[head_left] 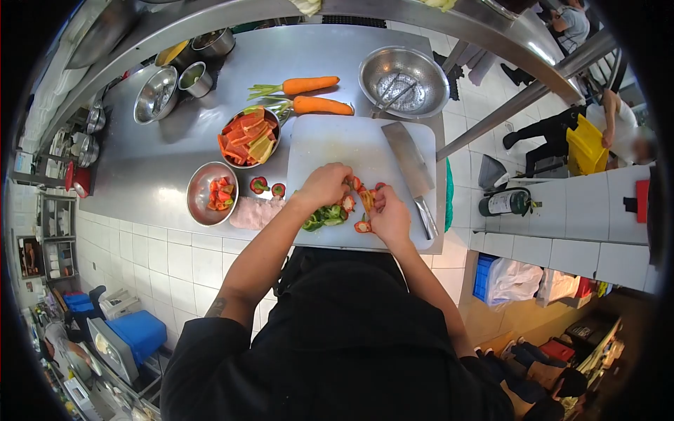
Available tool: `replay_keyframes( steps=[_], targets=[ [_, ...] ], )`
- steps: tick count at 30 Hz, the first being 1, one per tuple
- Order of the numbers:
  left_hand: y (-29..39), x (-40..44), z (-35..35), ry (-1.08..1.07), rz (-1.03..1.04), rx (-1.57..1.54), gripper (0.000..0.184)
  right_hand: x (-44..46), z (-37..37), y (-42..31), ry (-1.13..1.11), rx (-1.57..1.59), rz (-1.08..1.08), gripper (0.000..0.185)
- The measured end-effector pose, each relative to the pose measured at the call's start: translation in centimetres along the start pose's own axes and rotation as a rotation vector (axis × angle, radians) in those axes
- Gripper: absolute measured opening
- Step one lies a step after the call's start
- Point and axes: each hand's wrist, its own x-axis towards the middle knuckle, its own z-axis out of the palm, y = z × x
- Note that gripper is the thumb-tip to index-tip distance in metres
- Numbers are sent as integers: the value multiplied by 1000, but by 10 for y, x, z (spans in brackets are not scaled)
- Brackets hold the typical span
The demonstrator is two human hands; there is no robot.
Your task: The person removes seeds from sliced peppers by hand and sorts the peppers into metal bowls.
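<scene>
On the white cutting board point(330, 140), my left hand point(326, 188) is closed, its fingertips on a small piece of red pepper point(356, 183). My right hand point(390, 219) pinches an orange-red pepper piece point(366, 199) just beside it. Red pepper trimmings with pale seeds point(348, 204) lie between the hands, and a cut pepper end point(362, 226) rests below the right fingers. Green pepper pieces point(324, 218) sit under my left wrist. To the right, a cleaver point(409, 158) lies flat on the board, its handle toward me.
Left of the board stand a bowl of red and orange pepper pieces point(247, 137) and a bowl with fewer pieces point(213, 194). Near them are pepper tops point(259, 185) and a pinkish cloth point(256, 212). Two carrots point(312, 85) and a steel bowl point(404, 81) lie beyond.
</scene>
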Motion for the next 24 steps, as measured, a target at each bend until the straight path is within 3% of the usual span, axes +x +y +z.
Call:
replay_keyframes(
  steps=[2, 4, 5, 7, 9, 11, 12, 14, 15, 18, 19, 22, 24],
  targets=[
    [-3, 1, 0, -10, -30, -29, 20, -1, 2, 10, 52, 117, 43, 27],
    [-2, 0, -6, 80, -33, -116, 18, 0, -5, 21, 78, 505, 52, 26],
    [-4, 0, -6, 138, -11, -103, 15, -1, -9, 26, 91, 504, 58, 26],
    [-3, 1, -11, 131, -57, -220, 16, -2, -31, 28, 1, 841, 226, 25],
    [4, 2, -12, 121, -108, -341, 17, -5, -58, 27, 22, 847, 262, 24],
    [12, 0, -14, 64, -334, -903, 22, -6, -72, 40, 25, 862, 291, 22],
    [20, -4, -16, 69, -337, -895, 22, -4, -76, 58, 165, 833, 213, 22],
    [43, -10, -16, -9, -298, -1438, 27, 2, -89, 92, 360, 809, 147, 21],
    [53, -11, -12, -44, -287, -1531, 28, 5, -99, 109, 424, 813, 163, 20],
    [92, -5, 0, -60, -251, -1568, 30, 15, -126, 156, 442, 652, 234, 24],
    [99, -1, 3, -78, -245, -1557, 33, 18, -132, 169, 358, 459, 204, 25],
    [123, 11, 16, -15, -236, -1454, 33, 17, -136, 178, 437, 270, 90, 22],
    [129, 22, 27, -11, -226, -1342, 31, 17, -133, 174, 365, 416, 134, 21]
  ],
)
